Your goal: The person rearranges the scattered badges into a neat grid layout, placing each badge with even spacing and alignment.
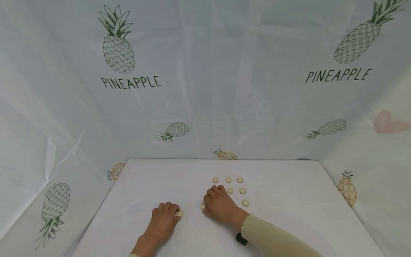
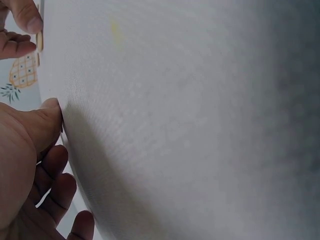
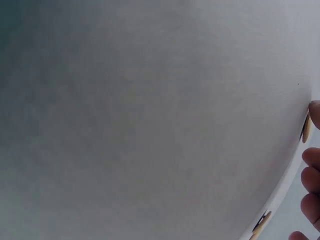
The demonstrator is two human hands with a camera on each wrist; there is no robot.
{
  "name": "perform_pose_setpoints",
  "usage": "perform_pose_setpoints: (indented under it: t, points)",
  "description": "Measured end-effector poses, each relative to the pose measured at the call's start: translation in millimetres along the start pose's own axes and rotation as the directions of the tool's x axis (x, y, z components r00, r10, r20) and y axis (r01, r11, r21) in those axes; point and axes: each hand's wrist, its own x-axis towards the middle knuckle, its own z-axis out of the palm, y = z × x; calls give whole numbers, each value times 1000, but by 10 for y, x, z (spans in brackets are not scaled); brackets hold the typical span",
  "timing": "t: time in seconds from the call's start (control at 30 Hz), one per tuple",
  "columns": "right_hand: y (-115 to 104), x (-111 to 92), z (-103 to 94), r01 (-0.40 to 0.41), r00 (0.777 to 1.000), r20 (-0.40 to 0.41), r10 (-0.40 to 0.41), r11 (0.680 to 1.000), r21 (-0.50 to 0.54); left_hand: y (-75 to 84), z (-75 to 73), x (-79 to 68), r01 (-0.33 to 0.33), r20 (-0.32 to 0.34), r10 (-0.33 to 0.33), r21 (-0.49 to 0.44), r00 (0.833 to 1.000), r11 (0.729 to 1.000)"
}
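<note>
My left hand [image 1: 163, 220] rests low over the table, thumb and index finger pinching a small round cream disc [image 1: 179, 213] with a faint mark in its middle. In the left wrist view that disc is hidden behind the thumb of the left hand [image 2: 35, 145]. To the right, my right hand [image 1: 221, 206] pinches a similar disc [image 1: 203, 206] between thumb and fingers. Edge-on, this disc [image 2: 40, 41] looks thin and wood-coloured in the left wrist view. Fingers of the right hand [image 3: 311, 172] show at the right wrist view's edge, beside a disc [image 3: 306, 129].
Several like discs lie beyond and right of the right hand, among them one at the back [image 1: 215, 180] and one nearer [image 1: 245, 203]. A white cloth-covered table [image 1: 289, 203] bears them. Pineapple-print sheeting [image 1: 212, 89] rises behind and beside it. A black object [image 1: 241, 239] shows under the right sleeve.
</note>
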Motion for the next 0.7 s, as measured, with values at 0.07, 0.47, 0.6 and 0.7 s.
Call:
perform_pose_setpoints:
  t: [0.07, 0.47, 0.6, 0.7]
  points:
    - [-9, 15, 16, 14, 1000, -6, -14, 1000, -11, 5, -7, 0, 2, -1, -2, -5, 1000, 1000]
    - [-35, 6, 15, 43, 999, 9, -43, 997, 66, -3, 6, 2, 5, 2, -5, -12, 1000, 1000]
    - [-28, -34, -8, 57, 998, 2, -58, 993, 103, 0, 1, 6, 2, -2, -2, -13, 1000, 1000]
    - [-16, -47, -28, 76, 997, -1, -76, 994, 85, -1, -4, 9, -4, -9, 4, 0, 1000, 1000]
